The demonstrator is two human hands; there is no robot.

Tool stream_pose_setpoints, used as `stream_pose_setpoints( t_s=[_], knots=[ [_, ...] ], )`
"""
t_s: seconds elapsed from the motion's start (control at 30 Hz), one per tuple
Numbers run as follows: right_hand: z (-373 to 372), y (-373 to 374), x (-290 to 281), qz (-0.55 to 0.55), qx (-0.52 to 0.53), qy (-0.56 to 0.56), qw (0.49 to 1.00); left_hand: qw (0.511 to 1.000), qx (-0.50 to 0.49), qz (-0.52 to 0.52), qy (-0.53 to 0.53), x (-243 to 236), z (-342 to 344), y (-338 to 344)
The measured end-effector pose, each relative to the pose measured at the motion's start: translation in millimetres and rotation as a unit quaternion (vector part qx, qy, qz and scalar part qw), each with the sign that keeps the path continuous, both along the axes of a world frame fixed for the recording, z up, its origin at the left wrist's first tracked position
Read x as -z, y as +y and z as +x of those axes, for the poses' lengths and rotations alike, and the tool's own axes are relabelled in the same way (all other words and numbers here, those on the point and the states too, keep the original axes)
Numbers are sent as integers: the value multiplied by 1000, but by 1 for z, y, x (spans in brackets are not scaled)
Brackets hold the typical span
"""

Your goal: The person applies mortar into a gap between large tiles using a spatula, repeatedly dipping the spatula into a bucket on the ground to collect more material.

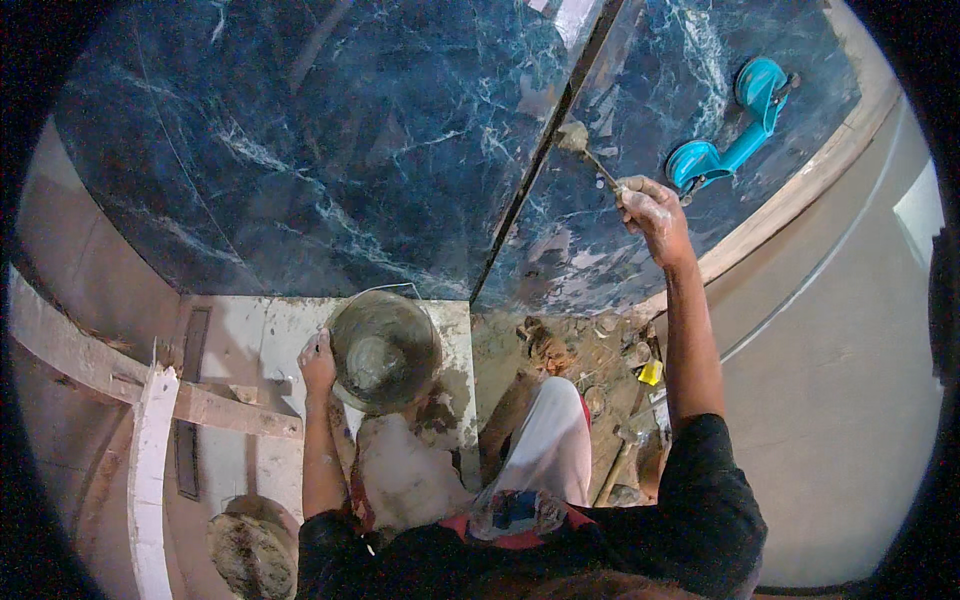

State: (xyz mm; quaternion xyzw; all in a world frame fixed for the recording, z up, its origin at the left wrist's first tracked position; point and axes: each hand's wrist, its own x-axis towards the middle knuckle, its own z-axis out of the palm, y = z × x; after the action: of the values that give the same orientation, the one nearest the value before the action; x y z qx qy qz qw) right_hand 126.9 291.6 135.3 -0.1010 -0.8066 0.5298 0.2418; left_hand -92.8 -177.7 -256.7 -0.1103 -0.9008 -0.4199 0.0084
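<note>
My right hand (655, 212) is closed round the handle of a small trowel (598, 166). A lump of grey mortar (572, 137) covers the trowel's tip, by the dark gap (545, 150) between two blue, white-veined stone slabs. The larger slab (340, 130) spreads to the left of the gap, the narrower slab (620, 250) to its right. With my left hand (318, 362) I grip the side of a dark bucket (425, 350). Grey mortar (378, 355) lies in the bucket, whose thin wire handle rests toward the slab.
A teal double suction lifter (735, 145) sits on the right slab. On the dirty floor at right lie a hammer (616, 465), a yellow piece (650, 373) and debris. Wooden beams (152, 470) stand at left, near a mortar-crusted round container (250, 555).
</note>
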Motion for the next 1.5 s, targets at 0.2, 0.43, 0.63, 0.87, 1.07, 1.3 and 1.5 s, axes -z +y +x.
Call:
stream_pose_setpoints(
  t_s=[0.2, 0.43, 0.63, 0.87, 1.07, 1.3, 1.5],
  knots=[
    [-12, 7, -34, 65, 45, -30, 996, 995, -31, -47, -77, -18, 2, 6],
    [-28, 30, -57, 100, 23, -73, 992, 989, -38, -108, -92, -9, -9, -5],
    [-34, 77, -65, 159, -13, -94, 983, 991, -6, -104, -84, -9, -15, 20],
    [-60, 79, -66, 168, -15, -79, 983, 976, -1, -213, 36, 35, -28, -2],
    [-48, 77, -69, 206, 20, -67, 976, 994, -4, -105, 30, -76, -5, 41],
    [-43, 68, -63, 253, 59, -26, 965, 972, 26, 105, 206, -144, -42, 93],
    [-40, 26, -59, 335, 135, -8, 932, 916, 38, 159, 367, -270, -54, 147]
  ],
)
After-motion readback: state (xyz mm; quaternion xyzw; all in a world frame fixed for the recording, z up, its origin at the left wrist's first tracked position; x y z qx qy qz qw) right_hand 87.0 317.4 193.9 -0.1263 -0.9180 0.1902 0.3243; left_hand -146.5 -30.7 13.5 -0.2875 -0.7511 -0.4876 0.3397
